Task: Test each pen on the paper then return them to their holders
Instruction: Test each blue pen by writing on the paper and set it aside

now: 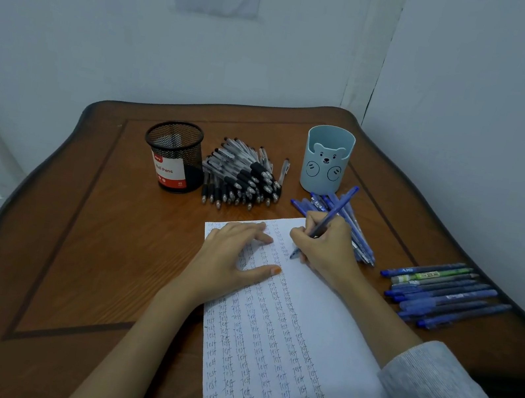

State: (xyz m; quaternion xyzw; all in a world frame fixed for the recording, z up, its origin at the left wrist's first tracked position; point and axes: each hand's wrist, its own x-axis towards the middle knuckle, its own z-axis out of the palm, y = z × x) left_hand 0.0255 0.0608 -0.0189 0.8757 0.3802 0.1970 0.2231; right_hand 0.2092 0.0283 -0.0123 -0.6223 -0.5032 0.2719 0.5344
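A white sheet of paper (345,338) lies on the table, its left part filled with columns of the word "test". My left hand (230,259) lies flat on the paper's upper left part, fingers straight. My right hand (326,247) grips a blue pen (339,208) with its tip on the paper near the top. A black mesh holder (174,156) stands at the back left, a light blue bear holder (326,159) at the back right.
A heap of black pens (240,177) lies between the two holders. Blue pens (356,232) lie behind my right hand. A row of several blue pens (439,294) lies near the table's right edge (519,315). Walls close in behind and to the right.
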